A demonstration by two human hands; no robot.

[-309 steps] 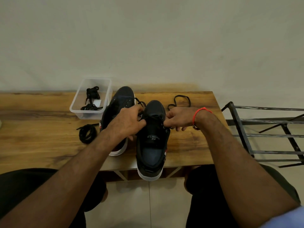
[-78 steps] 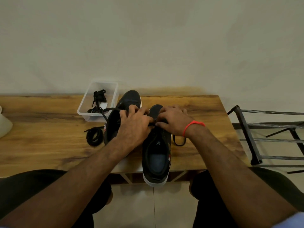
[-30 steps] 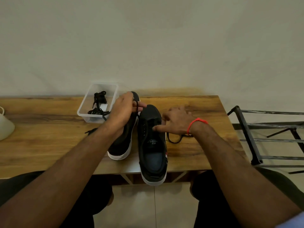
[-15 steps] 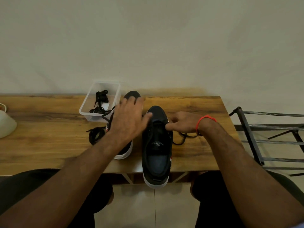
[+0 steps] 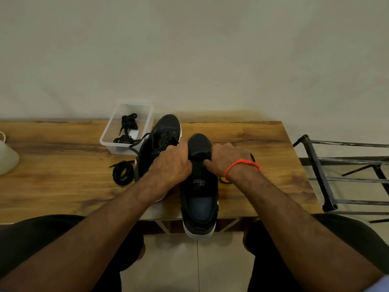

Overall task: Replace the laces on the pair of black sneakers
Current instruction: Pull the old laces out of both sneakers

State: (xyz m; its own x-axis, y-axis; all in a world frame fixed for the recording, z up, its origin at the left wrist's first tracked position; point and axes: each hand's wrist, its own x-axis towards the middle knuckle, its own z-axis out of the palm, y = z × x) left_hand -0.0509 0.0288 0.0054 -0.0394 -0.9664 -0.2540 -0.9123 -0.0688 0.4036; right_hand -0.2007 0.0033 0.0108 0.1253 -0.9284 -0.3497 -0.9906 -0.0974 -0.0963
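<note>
- While both hands work at its throat, the nearer black sneaker with a white sole [image 5: 200, 199] lies lengthwise on the wooden table [image 5: 63, 178], its heel overhanging the near edge.
- Left hand [image 5: 172, 163] has its fingers curled over that shoe's left side near the tongue; whether a lace is pinched there cannot be told.
- Right hand [image 5: 226, 159], with an orange thread band [image 5: 240, 164] at the wrist, curls its fingers on the shoe's right side; a thin black lace [image 5: 224, 181] loops out on the table beneath the wrist.
- Second black sneaker [image 5: 160, 140] sits just left, partly hidden by the left hand, loose black lace trailing from its eyelets.
- Coiled black lace [image 5: 123, 172] lies on the table left of that shoe.
- Clear plastic tub [image 5: 109, 138] beyond it holds bundled black laces [image 5: 128, 121].
- White rounded object [image 5: 6, 157] shows at the table's left edge; a dark metal rack [image 5: 322, 175] stands right of the table.
- Tongue label on the nearer shoe shows a letter "S" under small, unreadable lettering.
</note>
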